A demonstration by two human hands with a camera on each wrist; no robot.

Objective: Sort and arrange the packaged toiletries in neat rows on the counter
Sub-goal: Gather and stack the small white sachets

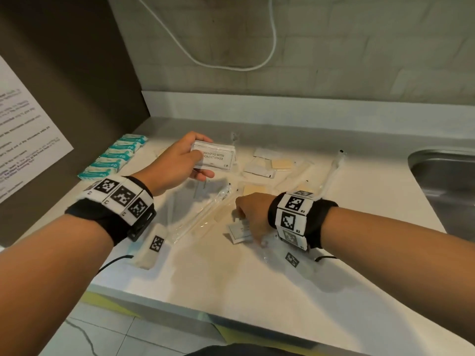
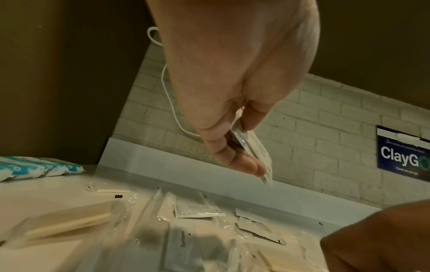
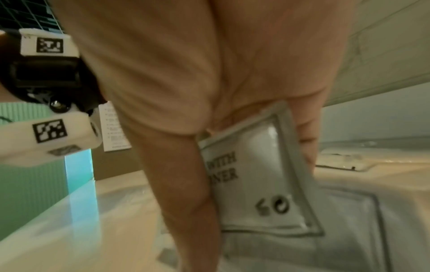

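Observation:
My left hand holds white shampoo-with-conditioner sachets above the counter, thumb on top and fingers beneath; in the left wrist view they show edge-on as a thin stack. My right hand is down on the white counter, pinching another shampoo sachet between thumb and fingers; that sachet lies partly under the hand. Clear-wrapped toothbrushes, soap bars and more white sachets lie scattered between the hands. One loose shampoo sachet rests near the back.
A row of teal-and-white packets lines the left wall. A steel sink is at the right. A white cable hangs on the brick wall. A paper notice is on the brown side panel. A blue sign hangs further right.

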